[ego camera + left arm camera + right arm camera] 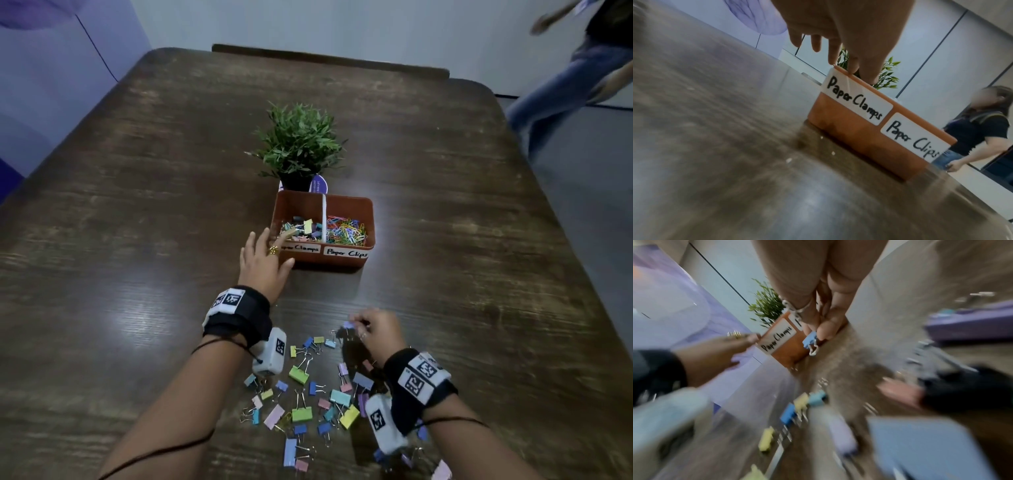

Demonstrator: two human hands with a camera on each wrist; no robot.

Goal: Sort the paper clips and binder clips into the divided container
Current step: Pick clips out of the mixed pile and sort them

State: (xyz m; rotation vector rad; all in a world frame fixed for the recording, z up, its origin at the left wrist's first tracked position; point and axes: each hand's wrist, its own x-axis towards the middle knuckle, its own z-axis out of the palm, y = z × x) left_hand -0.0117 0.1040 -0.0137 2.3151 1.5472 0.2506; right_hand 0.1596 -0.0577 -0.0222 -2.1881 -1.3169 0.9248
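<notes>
Right hand (376,330) pinches small blue binder clip (810,341) above scattered pile (308,394) on surface; divided container (368,222) lies ahead and left, "Paper Clamps" compartment nearer left hand (263,263), whose spread fingers rest on that rim, holding nothing.

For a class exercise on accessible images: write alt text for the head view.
A left hand rests on an orange divided container while the right hand pinches a binder clip above scattered binder clips on a wooden table.
</notes>
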